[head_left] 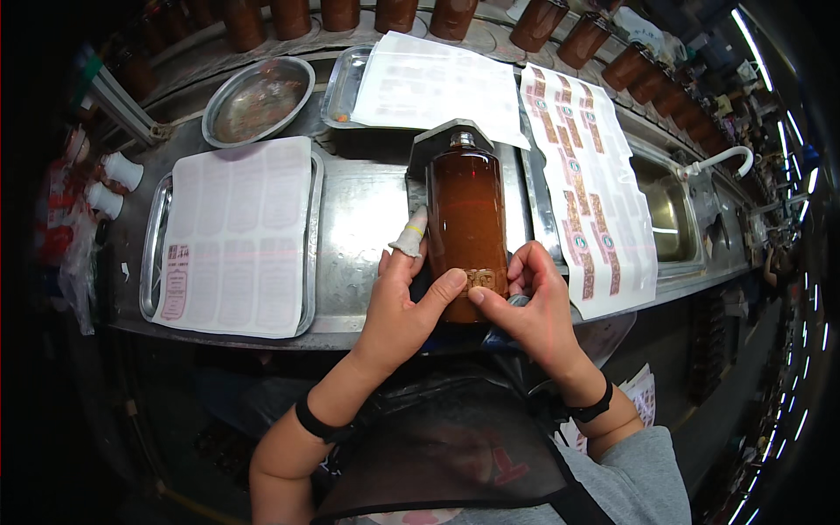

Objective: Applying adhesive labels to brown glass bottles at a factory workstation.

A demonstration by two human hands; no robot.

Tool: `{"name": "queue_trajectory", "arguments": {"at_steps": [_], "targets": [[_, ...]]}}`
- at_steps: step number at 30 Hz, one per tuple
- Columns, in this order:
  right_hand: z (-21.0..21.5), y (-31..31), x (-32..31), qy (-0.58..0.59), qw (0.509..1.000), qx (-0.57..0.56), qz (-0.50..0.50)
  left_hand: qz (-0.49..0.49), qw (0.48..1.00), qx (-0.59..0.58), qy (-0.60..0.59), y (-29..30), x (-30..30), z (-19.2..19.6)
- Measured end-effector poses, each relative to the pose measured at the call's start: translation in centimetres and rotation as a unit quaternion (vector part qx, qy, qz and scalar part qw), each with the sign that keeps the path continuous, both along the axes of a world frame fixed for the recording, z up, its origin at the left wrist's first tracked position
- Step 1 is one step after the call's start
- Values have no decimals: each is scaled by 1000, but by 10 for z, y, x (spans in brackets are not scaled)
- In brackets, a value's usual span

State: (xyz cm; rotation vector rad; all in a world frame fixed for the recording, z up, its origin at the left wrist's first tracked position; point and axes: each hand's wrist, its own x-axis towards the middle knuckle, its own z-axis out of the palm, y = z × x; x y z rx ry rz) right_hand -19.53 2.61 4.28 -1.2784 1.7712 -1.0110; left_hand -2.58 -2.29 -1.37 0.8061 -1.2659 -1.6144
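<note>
A large brown glass bottle (466,210) with a short neck lies in front of me, its base toward me, on a dark angular holder (420,156). Around its lower end runs a small brown-gold label (480,280). My left hand (398,297) is closed on the bottle's left side, thumb pressed at the label's left end. One of its fingers wears a whitish finger cot (408,241). From the right, my right hand (538,302) grips the same end, thumb on the label and fingers curled at the side. The fingertips behind the glass are hidden.
Printed sheets (236,227) cover a metal tray at left. A round metal basin (260,101) and more sheets (442,83) stand behind. Label sheets (586,201) lie at right, beside a sink (661,201). Several brown bottles (290,17) line the far edge.
</note>
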Motion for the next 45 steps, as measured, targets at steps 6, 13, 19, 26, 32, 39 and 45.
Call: {"name": "queue_trajectory", "arguments": {"at_steps": [6,13,19,26,32,39,45], "targets": [[-5,2,-1,43,999,-6,3,-9,998,-19,-52,1,3,-3],[-9,7,-38,-158,978,-46,-128,4,997,-15,-75,2,-1,-1],[14,-3,-29,-173,967,-110,-149,10,996,-21,-82,0,2,-1],[21,14,18,302,888,-312,152,-11,999,3,-38,0,4,-18],[35,22,26,292,865,-319,253,-28,999,9,-24,-4,10,-28],[31,9,36,361,833,-307,285,-53,991,75,96,-4,18,-12],[33,12,16,317,851,-353,226,19,970,-152,-187,6,32,3]]}}
